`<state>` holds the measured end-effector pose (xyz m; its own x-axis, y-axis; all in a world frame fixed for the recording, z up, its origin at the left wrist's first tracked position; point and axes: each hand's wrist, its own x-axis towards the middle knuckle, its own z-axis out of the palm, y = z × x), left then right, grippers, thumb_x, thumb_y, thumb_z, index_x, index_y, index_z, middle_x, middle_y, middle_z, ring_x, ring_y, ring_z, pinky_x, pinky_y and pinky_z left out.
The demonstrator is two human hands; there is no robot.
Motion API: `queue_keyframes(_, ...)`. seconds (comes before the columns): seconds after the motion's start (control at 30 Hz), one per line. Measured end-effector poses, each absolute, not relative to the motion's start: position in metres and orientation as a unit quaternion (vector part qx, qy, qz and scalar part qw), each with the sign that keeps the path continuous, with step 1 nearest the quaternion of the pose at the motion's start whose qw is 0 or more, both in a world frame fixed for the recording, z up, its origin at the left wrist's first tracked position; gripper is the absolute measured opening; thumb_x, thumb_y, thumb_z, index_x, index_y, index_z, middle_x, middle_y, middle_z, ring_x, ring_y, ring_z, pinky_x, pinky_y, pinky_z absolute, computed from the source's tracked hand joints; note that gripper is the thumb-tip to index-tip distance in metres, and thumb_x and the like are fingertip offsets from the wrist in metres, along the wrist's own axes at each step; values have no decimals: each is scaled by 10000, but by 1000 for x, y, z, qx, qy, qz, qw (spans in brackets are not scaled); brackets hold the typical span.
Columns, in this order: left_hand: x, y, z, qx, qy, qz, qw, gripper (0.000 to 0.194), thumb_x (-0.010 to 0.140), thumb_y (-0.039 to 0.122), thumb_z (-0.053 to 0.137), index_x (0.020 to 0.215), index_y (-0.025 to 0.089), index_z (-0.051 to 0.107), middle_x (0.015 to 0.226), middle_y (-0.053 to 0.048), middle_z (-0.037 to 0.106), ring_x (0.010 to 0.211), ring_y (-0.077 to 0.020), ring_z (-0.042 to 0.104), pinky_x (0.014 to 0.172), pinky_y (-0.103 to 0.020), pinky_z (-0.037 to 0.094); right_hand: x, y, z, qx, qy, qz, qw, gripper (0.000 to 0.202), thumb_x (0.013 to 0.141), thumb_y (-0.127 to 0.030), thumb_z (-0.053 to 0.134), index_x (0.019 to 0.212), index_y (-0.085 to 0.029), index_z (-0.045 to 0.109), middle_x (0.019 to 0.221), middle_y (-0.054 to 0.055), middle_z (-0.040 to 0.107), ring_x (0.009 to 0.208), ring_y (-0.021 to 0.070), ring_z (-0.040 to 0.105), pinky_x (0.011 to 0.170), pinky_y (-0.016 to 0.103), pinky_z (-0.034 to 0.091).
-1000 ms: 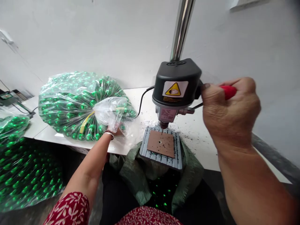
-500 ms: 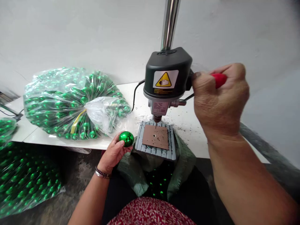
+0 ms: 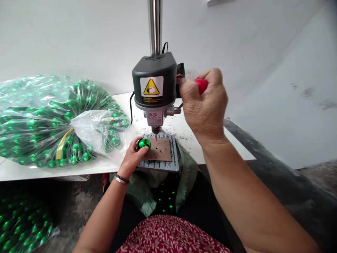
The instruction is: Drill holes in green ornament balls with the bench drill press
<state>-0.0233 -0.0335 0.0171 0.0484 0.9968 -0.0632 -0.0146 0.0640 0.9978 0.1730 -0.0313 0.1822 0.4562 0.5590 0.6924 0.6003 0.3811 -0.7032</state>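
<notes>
My left hand (image 3: 133,154) is closed around a shiny green ball (image 3: 144,144), holding it over the left part of a brown board (image 3: 163,151). The board has a small hole and lies on the grey slotted base (image 3: 173,160) of a drill press (image 3: 154,80). The thin drill bit (image 3: 156,137) points down just right of the ball, apart from it. My right hand (image 3: 206,105) is wrapped round the drill press's red-tipped lever handle (image 3: 202,85), right of the motor housing.
A tied clear bag of green balls (image 3: 37,130) covers the table's left side. Another such bag (image 3: 23,218) sits lower left. Below the base, an open green sack (image 3: 140,191) contains more green balls. Dark shavings are scattered over the white table (image 3: 193,140).
My left hand has brought the green ball rightward over the board's left part, closer to the drill bit. The camera view has turned right. My right hand still grips the lever handle.
</notes>
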Motion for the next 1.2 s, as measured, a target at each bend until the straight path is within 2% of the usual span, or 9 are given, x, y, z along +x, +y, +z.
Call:
queue_keyframes(0.07, -16, -26, 14, 575, 521, 455, 437, 601, 725, 314, 759, 1283, 191, 573, 1276, -82, 630, 1173, -226, 591, 1068, -370, 435, 177, -28, 178, -551, -540, -45, 634, 240, 898, -384, 540, 820, -187, 428, 696, -54, 472, 632, 37, 432, 642, 212, 394)
queue_keyframes(0.13, -10, -20, 11, 620, 528, 423, 397, 641, 741, 333, 744, 1332, 171, 557, 1343, -102, 610, 1247, -247, 557, 1120, -378, 388, 181, -26, 173, -552, -561, -67, 613, 248, 926, -437, 490, 858, -203, 448, 753, -33, 521, 668, 44, 477, 652, 219, 411)
queue_keyframes(0.23, -4, -14, 6, 639, 542, 383, 389, 662, 760, 334, 724, 1369, 151, 539, 1340, -115, 625, 1262, -261, 561, 1120, -390, 396, 185, -24, 170, -558, -575, -77, 593, 278, 945, -489, 442, 894, -216, 455, 777, -23, 534, 691, 47, 516, 660, 219, 428)
queue_keyframes(0.37, -2, -12, 2, 656, 546, 356, 381, 669, 762, 304, 722, 1384, 149, 530, 1371, -121, 610, 1282, -266, 554, 1133, -409, 388, 184, -23, 169, -543, -572, -77, 610, 317, 946, -536, 405, 895, -225, 442, 750, -33, 501, 677, 45, 527, 640, 215, 420)
queue_keyframes(0.63, 2, -11, 4, 756, 487, 329, 289, 584, 686, 196, 771, 1256, 170, 645, 1325, -103, 640, 1283, -285, 551, 1165, -443, 372, 181, -24, 172, -546, -552, -48, 628, 326, 910, -523, 514, 851, -217, 420, 723, -32, 472, 657, 54, 492, 624, 220, 400)
queue_keyframes(0.87, 3, -14, 0, 743, 479, 341, 318, 593, 723, 234, 771, 1296, 193, 622, 1319, -82, 663, 1253, -261, 589, 1135, -409, 419, 187, -20, 165, -499, -585, -51, 637, 352, 937, -572, 422, 904, -222, 429, 751, -39, 477, 725, 49, 529, 694, 212, 439)
queue_keyframes(0.97, 5, -15, -1, 742, 476, 348, 320, 578, 749, 259, 753, 1306, 193, 613, 1306, -80, 669, 1230, -260, 601, 1118, -407, 428, 186, -22, 165, -514, -582, -43, 628, 331, 940, -544, 434, 913, -214, 433, 759, -39, 486, 731, 51, 538, 710, 217, 455)
queue_keyframes(1.1, 6, -15, -3, 744, 478, 342, 318, 578, 752, 282, 748, 1303, 174, 611, 1226, -86, 697, 1144, -270, 633, 1061, -421, 462, 181, -33, 168, -539, -566, -49, 622, 280, 929, -471, 483, 868, -203, 426, 738, -37, 475, 693, 53, 515, 667, 217, 441)
queue_keyframes(1.2, 7, -16, -4, 744, 488, 334, 311, 586, 744, 282, 755, 1305, 190, 610, 1223, -78, 697, 1157, -279, 621, 1070, -438, 442, 177, -43, 167, -555, -550, -60, 621, 267, 890, -443, 526, 826, -204, 425, 710, -43, 466, 629, 49, 450, 618, 216, 407)
